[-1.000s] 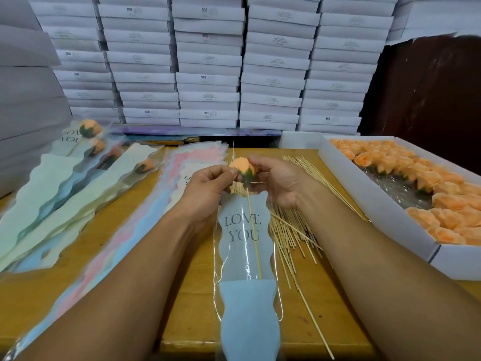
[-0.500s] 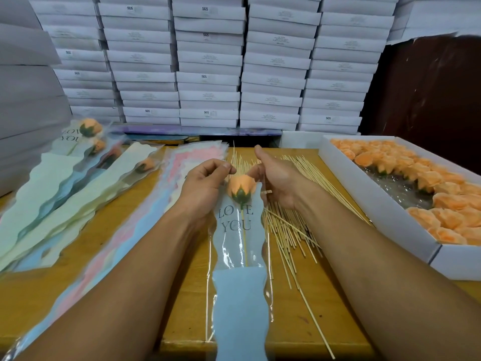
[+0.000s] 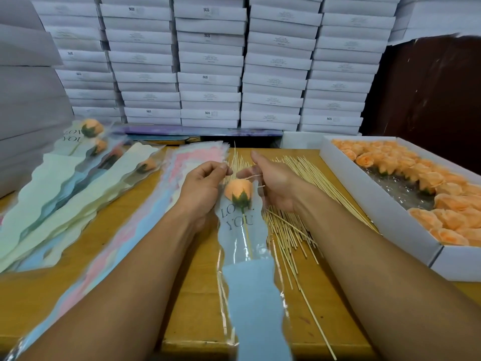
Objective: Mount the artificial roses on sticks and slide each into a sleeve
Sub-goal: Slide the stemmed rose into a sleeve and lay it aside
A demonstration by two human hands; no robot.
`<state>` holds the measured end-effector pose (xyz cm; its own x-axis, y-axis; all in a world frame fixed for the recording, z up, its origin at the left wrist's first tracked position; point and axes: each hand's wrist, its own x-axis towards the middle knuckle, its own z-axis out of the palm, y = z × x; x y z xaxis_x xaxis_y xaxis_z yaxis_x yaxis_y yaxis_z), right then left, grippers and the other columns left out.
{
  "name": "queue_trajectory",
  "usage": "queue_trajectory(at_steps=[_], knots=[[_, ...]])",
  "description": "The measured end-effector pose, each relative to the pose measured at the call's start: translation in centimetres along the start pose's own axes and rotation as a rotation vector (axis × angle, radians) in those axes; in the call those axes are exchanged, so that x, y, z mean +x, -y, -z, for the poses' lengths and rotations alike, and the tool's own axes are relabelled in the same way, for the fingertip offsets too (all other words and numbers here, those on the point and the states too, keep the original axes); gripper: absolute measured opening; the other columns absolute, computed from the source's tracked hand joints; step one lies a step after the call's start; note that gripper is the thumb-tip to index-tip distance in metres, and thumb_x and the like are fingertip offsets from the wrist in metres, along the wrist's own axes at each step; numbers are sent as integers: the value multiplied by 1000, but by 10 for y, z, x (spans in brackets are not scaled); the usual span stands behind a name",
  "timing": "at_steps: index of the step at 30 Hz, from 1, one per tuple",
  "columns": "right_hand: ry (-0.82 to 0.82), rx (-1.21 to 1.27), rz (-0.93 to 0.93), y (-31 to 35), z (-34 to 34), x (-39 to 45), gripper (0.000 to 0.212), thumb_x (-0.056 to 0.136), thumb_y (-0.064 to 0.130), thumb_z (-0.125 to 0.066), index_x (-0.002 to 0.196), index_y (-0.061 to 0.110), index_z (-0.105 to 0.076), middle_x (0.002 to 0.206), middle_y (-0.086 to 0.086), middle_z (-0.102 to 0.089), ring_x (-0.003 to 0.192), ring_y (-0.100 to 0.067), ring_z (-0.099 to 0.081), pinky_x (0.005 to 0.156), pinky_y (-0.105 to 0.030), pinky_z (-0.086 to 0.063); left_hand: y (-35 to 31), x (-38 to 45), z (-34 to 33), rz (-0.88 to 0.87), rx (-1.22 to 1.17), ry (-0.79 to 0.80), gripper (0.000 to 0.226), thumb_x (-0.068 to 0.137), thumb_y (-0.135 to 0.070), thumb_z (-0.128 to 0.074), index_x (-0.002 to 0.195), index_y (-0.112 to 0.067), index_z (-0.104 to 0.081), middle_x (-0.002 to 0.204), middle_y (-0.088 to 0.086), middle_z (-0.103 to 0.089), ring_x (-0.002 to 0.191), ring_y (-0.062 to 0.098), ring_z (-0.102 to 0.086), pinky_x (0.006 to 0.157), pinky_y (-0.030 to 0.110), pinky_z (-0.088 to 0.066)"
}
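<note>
Rose (image 3: pixel 238 190) on its stick (image 3: pixel 248 238) sits inside the clear "LOVE YOU" sleeve (image 3: pixel 247 256), lying on the counter (image 3: pixel 197 295). Left hand (image 3: pixel 201 190) pinches the sleeve's upper left edge; right hand (image 3: pixel 276 185) pinches the upper right edge. Loose sticks (image 3: pixel 289 230) lie just right; box of roses (image 3: pixel 416 188) further right.

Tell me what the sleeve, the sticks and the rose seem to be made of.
Sleeve: glossy clear plastic film, judging by its glare, over a matte blue insert, probably paper. Sticks: thin pale splints, likely bamboo or wood. Rose: matte orange petals, maybe foam or soap; unclear.
</note>
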<state>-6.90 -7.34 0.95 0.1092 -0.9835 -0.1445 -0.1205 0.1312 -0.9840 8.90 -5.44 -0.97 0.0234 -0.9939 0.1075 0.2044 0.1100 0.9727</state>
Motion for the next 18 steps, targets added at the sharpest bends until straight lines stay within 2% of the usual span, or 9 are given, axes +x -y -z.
queue_trajectory(at_steps=[2,5,8,10,13,15,18], knots=[[8,23,-14,-1,1,2,61,100,63,-41,99,8,-69,63,-1,-53,52,-16,-46,44,-24,-39,-1,2,1,1,-42,-34,26,102,-20,-55,80,-10,-64,67,3,-62,52,17,-54,46,25,-49],[42,-15,-54,2,2,-3,54,99,64,-43,82,15,-53,63,1,-34,47,-15,-34,39,-24,-33,-1,4,3,6,-55,-84,28,102,-19,-55,78,-11,-66,78,2,-63,49,11,-58,47,24,-49],[159,-149,-109,7,9,-13,57,97,68,-42,86,12,-47,58,-1,-37,42,-14,-42,39,-25,-41,-1,6,5,3,-76,-106,26,102,-18,-55,79,-12,-65,85,5,-61,54,12,-59,50,24,-51],[320,-253,-152,9,17,-22,66,92,74,-44,88,8,-50,59,-3,-50,47,-16,-53,41,-26,-45,-2,9,6,-9,-104,-158,26,102,-17,-56,77,-13,-64,83,5,-59,56,13,-56,55,26,-50],[622,-342,-197,6,31,-42,73,77,77,-61,92,6,-67,82,-15,-71,62,-21,-68,39,-23,-45,-6,12,9,-14,-177,-237,25,101,-16,-57,77,-15,-63,78,4,-61,63,17,-57,68,35,-51],[802,-317,-189,1,40,-54,66,76,67,-72,93,4,-70,94,-25,-71,64,-22,-73,37,-20,-46,-6,13,11,-19,-178,-286,24,100,-18,-58,78,-17,-64,89,7,-62,83,22,-58,87,43,-52],[1020,-271,-197,0,41,-68,44,82,54,-75,86,11,-76,88,-18,-74,60,-16,-74,36,-16,-46,-7,14,15,-10,-200,-327,23,101,-18,-57,79,-17,-65,101,8,-60,101,25,-52,110,53,-41]])
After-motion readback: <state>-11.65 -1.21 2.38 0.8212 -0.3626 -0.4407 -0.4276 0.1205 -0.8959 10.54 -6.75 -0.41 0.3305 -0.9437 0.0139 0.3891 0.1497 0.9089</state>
